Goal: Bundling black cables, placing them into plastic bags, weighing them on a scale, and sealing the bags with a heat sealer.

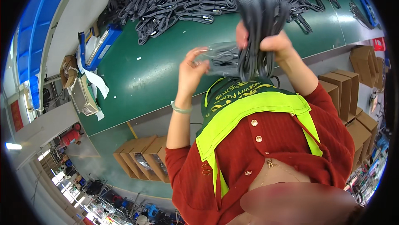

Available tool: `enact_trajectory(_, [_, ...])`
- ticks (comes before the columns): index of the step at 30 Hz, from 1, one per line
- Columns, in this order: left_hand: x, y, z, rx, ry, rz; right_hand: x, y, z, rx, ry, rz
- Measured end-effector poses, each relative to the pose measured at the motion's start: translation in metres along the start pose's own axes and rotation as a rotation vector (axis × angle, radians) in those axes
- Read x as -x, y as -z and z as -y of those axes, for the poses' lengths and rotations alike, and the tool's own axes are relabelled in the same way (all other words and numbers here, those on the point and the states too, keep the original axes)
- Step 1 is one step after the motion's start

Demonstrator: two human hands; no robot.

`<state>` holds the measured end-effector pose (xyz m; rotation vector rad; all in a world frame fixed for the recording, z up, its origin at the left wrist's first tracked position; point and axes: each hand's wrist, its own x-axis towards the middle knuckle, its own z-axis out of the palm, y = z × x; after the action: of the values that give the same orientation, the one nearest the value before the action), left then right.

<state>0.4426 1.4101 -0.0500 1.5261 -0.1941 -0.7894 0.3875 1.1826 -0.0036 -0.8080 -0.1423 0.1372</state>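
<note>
Big bundle of dark grey cables (pixel 259 25) right up by the camera, right hand (pixel 279 44) wrapped firmly round it, over the near edge of a shiny green table (pixel 133 79). Left hand (pixel 193 67) is half-curled at a clear plastic bag (pixel 222 52); too blurry to tell if it's gripping. Loads more coiled cables (pixel 195 1) heaped along the far side, cardboard boxes (pixel 139 156) on the floor.

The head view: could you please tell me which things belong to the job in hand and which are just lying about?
Apparently in use:
- dark cable bundle, held in the right hand
- clear plastic bag, at the left hand
- similar coiled cables piled on the green table

Seemingly lying about:
- blue container
- white paper strip
- cardboard boxes
</note>
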Motion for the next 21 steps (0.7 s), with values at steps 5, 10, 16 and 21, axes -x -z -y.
enact_trajectory(5, [0.008, -0.002, 0.041, 0.064, -0.006, 0.104, 0.011, -0.022, -0.033, 0.716, 0.527, -0.220])
enact_trajectory(10, [0.023, -0.027, 0.009, 0.132, 0.043, 0.073, 0.036, 0.003, -0.067, 1.206, 0.032, -0.166])
enact_trajectory(16, [0.038, -0.053, 0.009, 0.136, -0.084, 0.034, 0.041, 0.031, -0.077, 2.004, -0.208, 0.273])
enact_trajectory(21, [0.030, -0.053, 0.007, 0.192, 0.016, 0.137, 0.014, 0.031, -0.093, 1.928, -0.294, 0.388])
